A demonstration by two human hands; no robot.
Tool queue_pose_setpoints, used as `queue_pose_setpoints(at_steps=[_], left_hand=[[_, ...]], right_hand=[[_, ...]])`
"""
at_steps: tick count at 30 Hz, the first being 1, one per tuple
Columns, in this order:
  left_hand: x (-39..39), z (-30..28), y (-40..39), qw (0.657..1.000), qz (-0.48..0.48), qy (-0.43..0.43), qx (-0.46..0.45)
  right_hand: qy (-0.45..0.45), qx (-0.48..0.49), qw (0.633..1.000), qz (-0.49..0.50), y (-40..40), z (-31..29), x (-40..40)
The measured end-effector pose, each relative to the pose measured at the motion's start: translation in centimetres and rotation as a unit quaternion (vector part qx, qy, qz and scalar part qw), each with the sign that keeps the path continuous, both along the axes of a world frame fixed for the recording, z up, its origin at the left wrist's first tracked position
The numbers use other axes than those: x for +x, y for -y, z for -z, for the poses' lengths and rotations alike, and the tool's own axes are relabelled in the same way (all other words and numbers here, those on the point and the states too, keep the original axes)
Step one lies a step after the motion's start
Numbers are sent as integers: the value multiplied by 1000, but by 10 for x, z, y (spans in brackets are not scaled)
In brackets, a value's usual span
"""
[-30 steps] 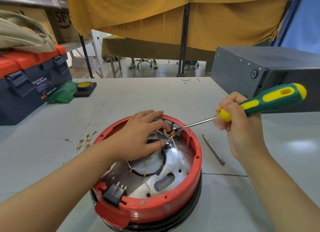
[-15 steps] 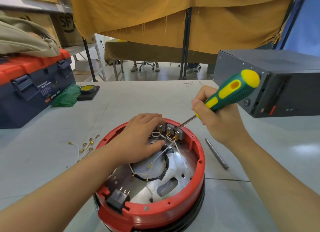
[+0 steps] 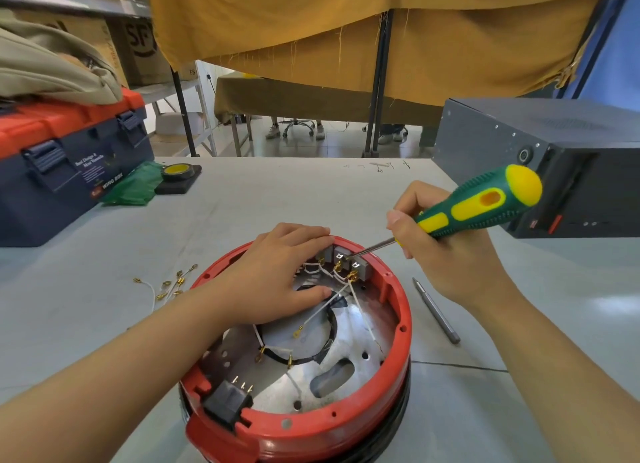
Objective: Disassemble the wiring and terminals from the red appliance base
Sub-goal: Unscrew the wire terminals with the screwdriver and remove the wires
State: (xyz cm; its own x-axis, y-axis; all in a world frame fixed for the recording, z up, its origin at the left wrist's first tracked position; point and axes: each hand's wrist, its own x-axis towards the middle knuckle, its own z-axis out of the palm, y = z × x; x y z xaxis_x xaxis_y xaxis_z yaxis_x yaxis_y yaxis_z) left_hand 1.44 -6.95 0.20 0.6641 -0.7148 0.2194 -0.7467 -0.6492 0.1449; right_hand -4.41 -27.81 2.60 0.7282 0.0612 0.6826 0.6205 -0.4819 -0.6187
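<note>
Head view: grey table (image 3: 270,199), mustard curtain (image 3: 433,37) behind.

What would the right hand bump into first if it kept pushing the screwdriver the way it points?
The right hand aims the screwdriver down-left; its tip already sits at the middle terminal block on the far wall of the red base. Beyond that lie the left hand's fingers, though depth is unclear.

Bright, even daylight from the far open side; soft shadows. Glare patch on worktop (image 3: 620,303) at right. Wide-angle bending at edges, corners slightly soft; centre sharp.
</note>
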Motion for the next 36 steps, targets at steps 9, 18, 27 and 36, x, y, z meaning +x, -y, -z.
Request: queue_pose_setpoints(at_steps=[9, 18, 27, 36], left_hand=[[-1, 1, 1, 1000, -4, -6, -11], [-1, 0, 2, 1000, -6, -12, -12], [-2, 1, 1, 1000, -4, -19, -22], [-3, 0, 0, 999, -1, -30, -39]], right_hand=[[-38, 32, 999, 19, 8, 8, -3], [-36, 21, 999, 17, 8, 6, -4], [-93, 80, 992, -11, 17, 9, 3], [-93, 143, 985, -30, 19, 14, 9]])
